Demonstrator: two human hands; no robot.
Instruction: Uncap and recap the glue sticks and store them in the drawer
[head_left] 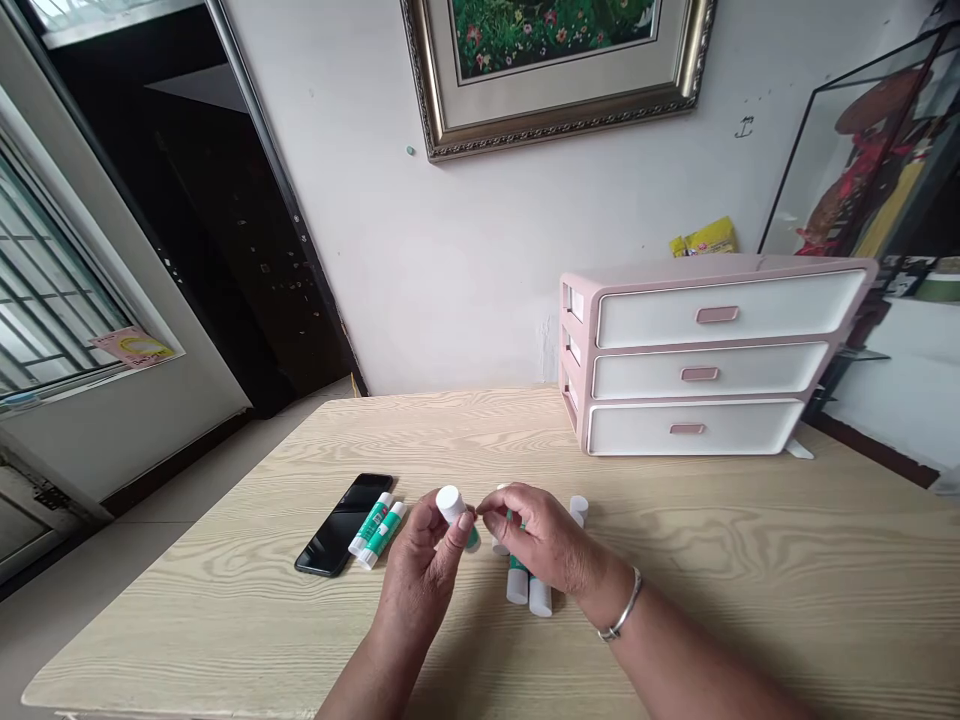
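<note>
My left hand (429, 555) is closed round a glue stick (450, 502), whose white end points up toward me; a bit of its green label shows below. Just right of it my right hand (536, 530) has thumb and fingers pinched together, tips close to the stick; I cannot make out whether anything is between them. Under and beside the right hand lie several white and green glue sticks (517, 585), partly hidden by it. To the left, two more glue sticks (382, 535) lie side by side against a black phone (345, 525).
The wood-grain table (225, 600) carries a pink and white three-drawer box (697, 370) at the back right, with a yellow packet (705, 238) behind its top. A framed picture (559, 125) hangs on the wall. A glass case (862, 160) stands at the far right.
</note>
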